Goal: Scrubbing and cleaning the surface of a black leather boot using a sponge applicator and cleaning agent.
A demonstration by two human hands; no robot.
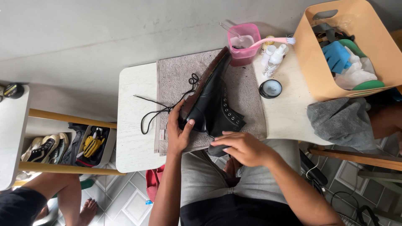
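A black lace-up boot (213,100) lies on its side on a grey towel (176,79) spread over a small white table (134,125). My left hand (179,129) grips the boot's heel end, thumb on the leather. At the boot's open top near the table's front edge, my right hand (243,147) is closed around the collar or tongue; whether it also holds a dark cloth is unclear. A loose black shoelace (159,111) trails across the towel and table to the left of the boot.
Behind the boot stand a pink cup (245,46) with a pink brush (272,41) across it, small white bottles (274,56) and an open round tin (270,88). A tan bin (312,62) of cloths and a grey rag (341,119) sit right. A shoe shelf (63,146) and another person's leg (63,196) are left.
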